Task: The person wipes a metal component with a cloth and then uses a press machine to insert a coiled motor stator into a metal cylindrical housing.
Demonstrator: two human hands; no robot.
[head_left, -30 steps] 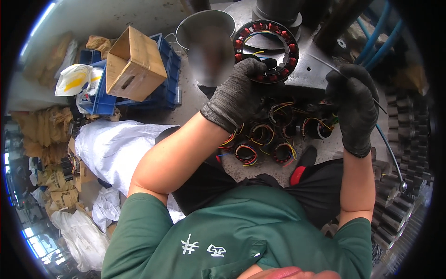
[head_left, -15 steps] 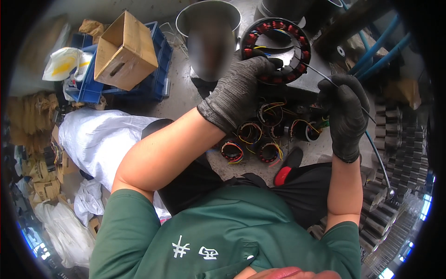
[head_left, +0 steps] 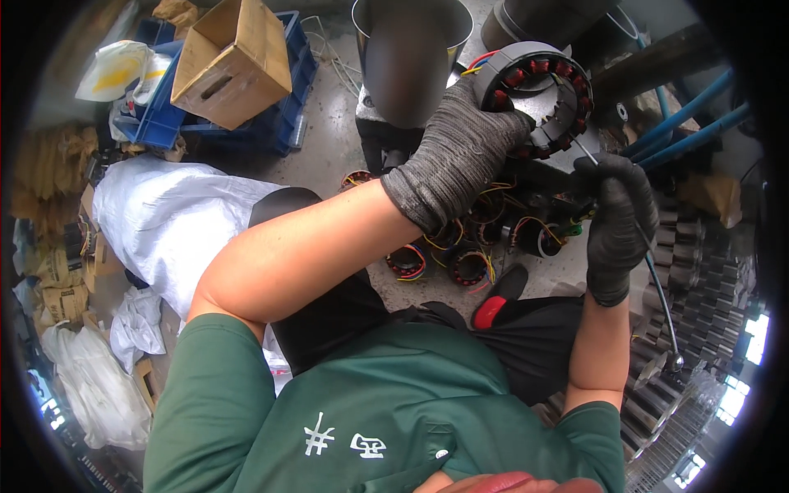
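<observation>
My left hand point(head_left: 472, 144), in a dark grey knitted glove, grips a motor stator point(head_left: 503, 70), a thick metal ring with red-brown copper windings around its inside. The stator is held up and tilted, so its outer wall and the coloured wires at its left side show. In my right hand point(head_left: 616, 222), gloved too, is a long thin metal rod point(head_left: 660, 292) with a small ball at its lower end. The rod's upper tip meets the lower right rim of the stator; whether it touches a winding I cannot tell.
Several more stators with coloured wires point(head_left: 470, 268) lie on the floor below my hands. A tall metal bucket point(head_left: 460, 37) stands beyond my left hand. Far left, a cardboard box point(head_left: 238, 82) sits on blue crates point(head_left: 300, 103). Stacked metal cylinders point(head_left: 682, 255) line the right side.
The stator has moved right and is turned in my left hand, so its outer wall now shows. My right hand has dropped slightly, its rod still at the ring. The view has shifted a little.
</observation>
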